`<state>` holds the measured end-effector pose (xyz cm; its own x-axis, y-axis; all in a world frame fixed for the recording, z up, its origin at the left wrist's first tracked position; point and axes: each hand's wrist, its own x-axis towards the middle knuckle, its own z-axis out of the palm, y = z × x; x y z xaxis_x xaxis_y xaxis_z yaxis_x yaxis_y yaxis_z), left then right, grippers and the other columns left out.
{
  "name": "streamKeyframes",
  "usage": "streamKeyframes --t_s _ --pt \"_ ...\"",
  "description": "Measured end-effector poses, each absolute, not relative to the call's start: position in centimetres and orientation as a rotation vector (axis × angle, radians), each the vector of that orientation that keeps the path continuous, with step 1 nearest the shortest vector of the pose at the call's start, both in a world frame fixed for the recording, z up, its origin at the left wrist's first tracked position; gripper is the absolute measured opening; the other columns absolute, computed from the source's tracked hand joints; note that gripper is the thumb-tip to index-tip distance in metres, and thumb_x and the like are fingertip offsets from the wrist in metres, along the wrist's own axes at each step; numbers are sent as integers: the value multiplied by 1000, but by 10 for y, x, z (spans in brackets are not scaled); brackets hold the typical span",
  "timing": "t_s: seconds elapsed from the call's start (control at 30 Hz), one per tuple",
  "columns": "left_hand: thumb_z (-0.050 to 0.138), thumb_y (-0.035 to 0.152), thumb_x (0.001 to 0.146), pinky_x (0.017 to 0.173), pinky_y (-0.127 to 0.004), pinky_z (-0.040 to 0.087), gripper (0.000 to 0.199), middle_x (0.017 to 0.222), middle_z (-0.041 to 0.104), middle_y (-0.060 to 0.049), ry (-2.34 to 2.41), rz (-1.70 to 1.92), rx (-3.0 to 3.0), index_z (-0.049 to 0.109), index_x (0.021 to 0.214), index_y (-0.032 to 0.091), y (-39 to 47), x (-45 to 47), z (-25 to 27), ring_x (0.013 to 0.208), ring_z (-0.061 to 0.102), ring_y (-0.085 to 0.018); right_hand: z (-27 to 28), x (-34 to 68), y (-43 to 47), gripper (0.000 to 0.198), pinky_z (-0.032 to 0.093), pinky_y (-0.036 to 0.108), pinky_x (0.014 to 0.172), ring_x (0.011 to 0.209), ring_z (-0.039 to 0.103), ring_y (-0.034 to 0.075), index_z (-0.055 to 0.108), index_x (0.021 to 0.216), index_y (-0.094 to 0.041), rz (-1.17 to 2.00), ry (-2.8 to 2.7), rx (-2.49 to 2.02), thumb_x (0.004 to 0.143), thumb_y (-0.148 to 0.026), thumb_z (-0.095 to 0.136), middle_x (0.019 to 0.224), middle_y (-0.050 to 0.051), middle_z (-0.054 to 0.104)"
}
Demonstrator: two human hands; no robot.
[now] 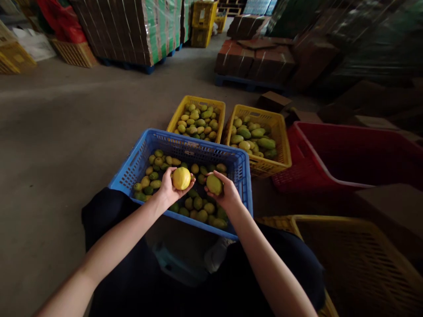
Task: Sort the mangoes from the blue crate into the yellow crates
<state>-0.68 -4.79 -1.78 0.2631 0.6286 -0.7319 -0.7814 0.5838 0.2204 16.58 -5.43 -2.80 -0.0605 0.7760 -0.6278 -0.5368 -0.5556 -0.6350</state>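
L hand: the left hand [169, 188] is cupping a yellow fruit [181, 178] from below, fingers curling under; prob. letting the weight rest in the palm w/o a hard squeeze, & leaving the top of the fruit showing.
R hand: the right hand [228, 193] is wrapping a green fruit [214, 184] from its R side; grip is closing to abt fruit width, prob. just enough to stop it slipping.
Gap: hands are hovering apart, one fruit each; both are hanging over the blue crate [245, 187], so a dropped fruit would prob. be landing inside.
Blue crate: is sitting right in front of the person, legs spreading either side, prob. for easy reach w/ both arms.
Loose fruit: the loose fruit [202, 215] is lying low in the blue crate, bunching along L & near sides, w/ dark crate bottom showing between.
Far crates: a left yellow crate [222, 115] & a right yellow crate [287, 143] are standing just beyond the blue one, both holding green-yellow fruit; prob. set close for arm's reach.
Red crate: the red crate [309, 152] is standing to the R; inside too dark, can't tell contents.
Near-R crate: another yellow crate [333, 218] is sitting by the R leg, prob. handy for that side.
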Motion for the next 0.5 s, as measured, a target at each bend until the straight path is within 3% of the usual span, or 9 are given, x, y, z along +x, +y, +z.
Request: streamKeyframes --t_s 0.1,0.33,0.5 --pt "47 32 86 53 -32 59 32 71 67 -12 899 971 -213 62 102 8 -48 -5 -18 69 69 -24 -31 166 -54 11 34 19 27 37 57 14 60 75 -17 1772 -298 -1257 79 -26 56 56 2 63" --pt "47 35 91 59 -31 60 29 70 65 -7 980 1067 -182 60 102 12 -45 0 -18 68 68 -20 -28 160 -58 17 40 22 30 44 58 16 63 86 -16 1830 -303 -1151 76 -26 52 63 4 66" --pt "40 32 91 59 -28 59 34 76 66 -12 894 995 -206 60 105 8 -47 4 -10 75 69 -23 -22 158 -60 20 36 22 26 41 54 16 60 78 -15 1897 -270 -1083 76 -27 44 58 6 64"
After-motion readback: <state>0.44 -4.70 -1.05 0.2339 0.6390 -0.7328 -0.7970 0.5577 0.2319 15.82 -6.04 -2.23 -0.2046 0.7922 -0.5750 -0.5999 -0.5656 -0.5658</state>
